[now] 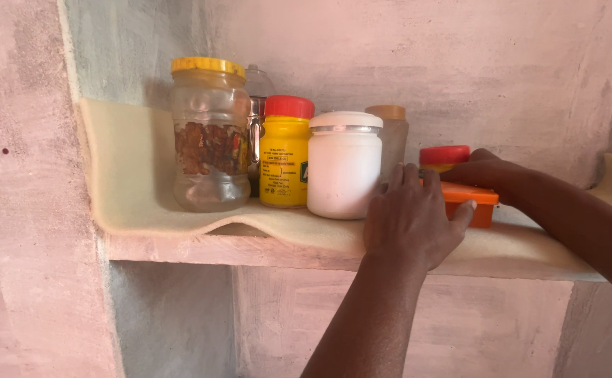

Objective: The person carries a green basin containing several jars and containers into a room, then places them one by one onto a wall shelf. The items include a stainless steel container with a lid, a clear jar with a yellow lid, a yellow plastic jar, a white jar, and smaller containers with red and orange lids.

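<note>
A low orange box with an orange lid lies on a wall shelf covered by a cream liner. My left hand rests flat against the box's near left side, thumb touching its front edge. From the right, my right hand reaches in and lies over the top of the box, fingers curled on the lid. Behind the box stands a small jar with a red lid, mostly hidden by my right hand.
Left of the hands stand a white jar, a yellow bottle with a red cap, a clear jar with a yellow lid, a brown-capped jar and a metal item behind. Pink plaster walls enclose the niche.
</note>
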